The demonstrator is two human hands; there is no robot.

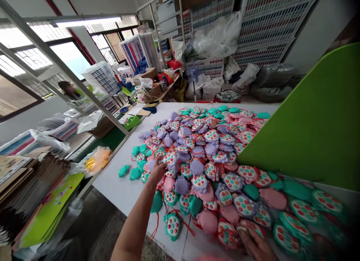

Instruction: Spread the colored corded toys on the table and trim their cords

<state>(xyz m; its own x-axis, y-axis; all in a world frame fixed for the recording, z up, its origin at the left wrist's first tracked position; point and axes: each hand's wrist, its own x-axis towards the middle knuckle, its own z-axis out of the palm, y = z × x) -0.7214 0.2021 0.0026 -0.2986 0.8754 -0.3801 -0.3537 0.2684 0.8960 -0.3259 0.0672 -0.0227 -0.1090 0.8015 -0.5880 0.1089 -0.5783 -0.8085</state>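
A large heap of turtle-shaped toys (197,166) in purple, pink and green covers the white table (112,185). Many show white shells with coloured round bumps, and red cords run among them. My left hand (158,168) reaches into the heap's left side, fingers apart, by a purple toy (170,159) with a white shell. At the bottom right, my right hand (255,241) is slightly blurred, its fingers closed at the edge of a pink turtle-shaped toy (228,234). A green toy (172,225) lies bumps up near the front edge.
A bright green panel (315,129) stands on the table's right. Flattened cardboard (36,178) is stacked at left beside a metal frame post (95,98). Plastic crates (267,32) and bags (216,36) fill the back. Another person (70,92) is by the windows.
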